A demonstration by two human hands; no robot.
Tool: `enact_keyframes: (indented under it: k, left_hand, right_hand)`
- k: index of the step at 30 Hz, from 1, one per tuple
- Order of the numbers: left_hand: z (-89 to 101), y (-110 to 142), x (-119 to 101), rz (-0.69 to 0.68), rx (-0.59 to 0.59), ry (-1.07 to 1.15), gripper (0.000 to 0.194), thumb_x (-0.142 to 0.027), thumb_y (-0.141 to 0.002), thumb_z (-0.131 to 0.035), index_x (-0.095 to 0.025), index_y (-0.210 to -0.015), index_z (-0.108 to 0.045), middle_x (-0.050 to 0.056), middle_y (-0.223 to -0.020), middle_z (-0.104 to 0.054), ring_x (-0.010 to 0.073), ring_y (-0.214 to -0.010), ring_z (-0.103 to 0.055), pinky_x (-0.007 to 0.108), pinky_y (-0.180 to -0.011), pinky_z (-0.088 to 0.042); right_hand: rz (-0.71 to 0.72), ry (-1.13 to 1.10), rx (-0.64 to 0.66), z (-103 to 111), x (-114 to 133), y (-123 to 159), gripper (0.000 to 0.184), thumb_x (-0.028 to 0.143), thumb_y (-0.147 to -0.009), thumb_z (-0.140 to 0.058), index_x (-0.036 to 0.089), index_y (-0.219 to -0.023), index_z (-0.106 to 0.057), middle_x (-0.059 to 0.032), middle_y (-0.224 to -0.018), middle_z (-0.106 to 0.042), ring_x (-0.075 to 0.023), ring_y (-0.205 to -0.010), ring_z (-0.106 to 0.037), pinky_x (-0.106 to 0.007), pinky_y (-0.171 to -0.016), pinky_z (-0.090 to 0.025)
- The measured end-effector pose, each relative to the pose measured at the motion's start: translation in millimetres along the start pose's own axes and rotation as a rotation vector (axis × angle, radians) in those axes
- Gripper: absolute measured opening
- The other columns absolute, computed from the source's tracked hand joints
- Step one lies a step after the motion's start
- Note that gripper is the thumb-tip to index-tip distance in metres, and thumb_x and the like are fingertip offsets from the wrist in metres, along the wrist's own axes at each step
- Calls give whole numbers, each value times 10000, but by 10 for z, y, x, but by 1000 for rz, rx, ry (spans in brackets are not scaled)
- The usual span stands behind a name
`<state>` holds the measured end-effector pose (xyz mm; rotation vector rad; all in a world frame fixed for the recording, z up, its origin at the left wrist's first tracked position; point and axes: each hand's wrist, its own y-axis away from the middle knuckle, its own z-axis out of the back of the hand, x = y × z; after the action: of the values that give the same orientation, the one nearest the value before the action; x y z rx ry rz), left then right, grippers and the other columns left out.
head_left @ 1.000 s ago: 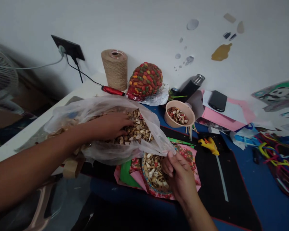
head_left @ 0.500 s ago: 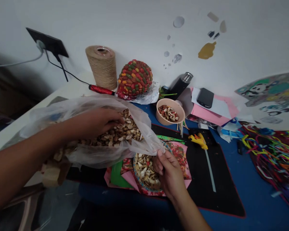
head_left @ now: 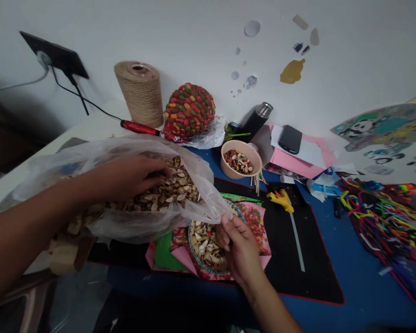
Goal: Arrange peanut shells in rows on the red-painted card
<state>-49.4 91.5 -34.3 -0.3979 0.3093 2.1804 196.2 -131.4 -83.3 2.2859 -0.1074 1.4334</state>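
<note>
A translucent plastic bag lies spread across the left of the table with a heap of pistachio-like shells in its mouth. Over that heap is my left hand, inside the bag opening, fingers loosely bent and thumb apart; nothing shows between them. My right hand pinches the bag's right edge between thumb and fingers. Just below that edge, partly covered by bag and hand, sits a round blue-rimmed basket or tray of similar shells. Patterned red and pink paper lies under it.
A yellow glue gun with a pale stick rests on the black mat. Behind stand a pink bowl of shells, a twine spool, a colourful shell-covered ball and a black flask. Coloured pipe cleaners lie right.
The view has shifted slightly, so everything sits a little further left. My left hand has drawn back slightly over the shells, its fingers less pinched. My right hand keeps its hold on the bag.
</note>
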Motion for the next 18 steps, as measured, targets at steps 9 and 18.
enact_keyframes:
  k: [9, 18]
  left_hand:
    - [30, 22, -38, -7, -65, 188, 268, -419, -1026, -582, -262, -1134, -771, -3, -1126, -814, 208, -1004, -706, 317, -931, -485]
    - [197, 29, -67, 142, -116, 741, 411, -464, -950, -676, -207, -1264, -746, 38, -1089, -811, 188, -878, -759, 346, -846, -627]
  right_hand:
    - [-14, -12, -11, 4, -25, -19, 474, 562, -820, -926, 197, -725, -638, 85, -536, -415, -75, -494, -246, -276, -511, -172]
    - [-34, 10, -7, 51, -41, -3, 414, 513, -858, -913, 197, -769, -660, 79, -579, -387, -80, -519, -244, -271, -508, -194]
